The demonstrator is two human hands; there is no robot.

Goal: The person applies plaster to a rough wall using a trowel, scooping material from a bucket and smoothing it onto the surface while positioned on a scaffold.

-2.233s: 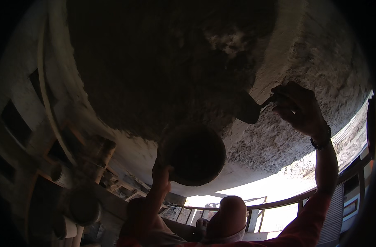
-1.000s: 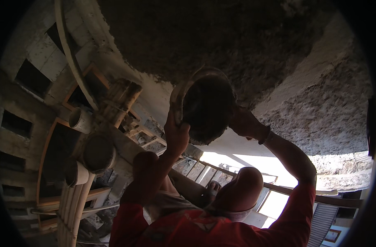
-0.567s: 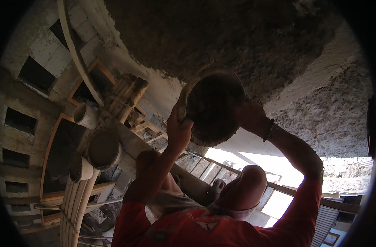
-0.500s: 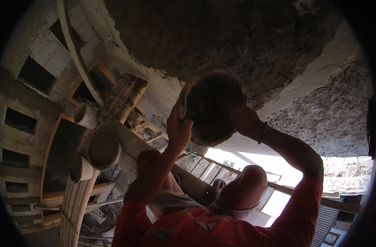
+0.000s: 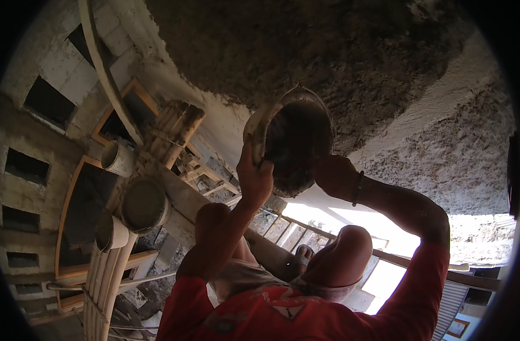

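A mortar-crusted bucket (image 5: pixel 259 122) is tipped on its side, its dark mouth turned partly toward me. My left hand (image 5: pixel 254 177) grips its rim, with the thumb showing on the near side. A thin wire handle arcs over the bucket's top edge. At the right side of the mouth my right hand (image 5: pixel 335 177) is closed, wearing a dark beaded bracelet (image 5: pixel 357 188). Whatever that fist holds is hidden in the bucket's shadow. Behind the bucket spreads a wall coated with rough, dark wet mortar (image 5: pixel 305 51).
At left, a bucket filled with grey mortar (image 5: pixel 143 203) and two smaller containers, one a pale bucket (image 5: pixel 117 158), sit by bundled bamboo poles (image 5: pixel 103 284). A plank (image 5: pixel 271 256) runs below my legs. Bright openings lie below right; a curved pole (image 5: pixel 103 68) stands upper left.
My right hand has drawn back from inside the bucket to its right edge. The bucket has turned a little, showing more of its outer left side, and my left hand has shifted slightly right.
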